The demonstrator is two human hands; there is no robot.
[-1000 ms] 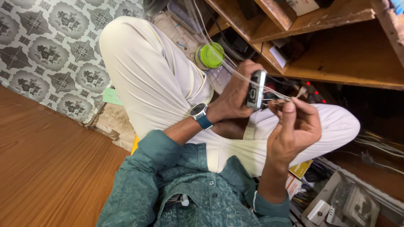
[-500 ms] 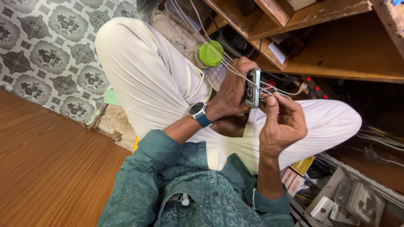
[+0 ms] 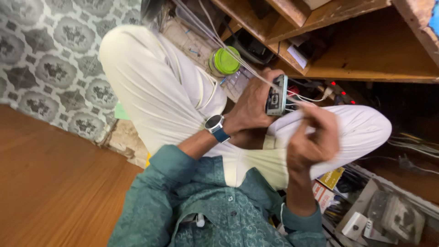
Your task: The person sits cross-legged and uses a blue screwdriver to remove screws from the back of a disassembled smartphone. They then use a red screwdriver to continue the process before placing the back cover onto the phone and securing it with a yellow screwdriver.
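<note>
Left hand: grip clenched around small grey rectangular electrical module, held edge-up above the lap.
Right hand: just right of module, fingers pinched on thin white wires entering it.
Green-lidded jar: behind module.

left hand clenched; right hand curled

Down by the right knee, a small yellow box pokes out from under the trouser leg, with a red-and-white carton just below it. On the wooden shelf up top, a white label sits on a dark item. The wristwatch shows a dark round screen
</note>
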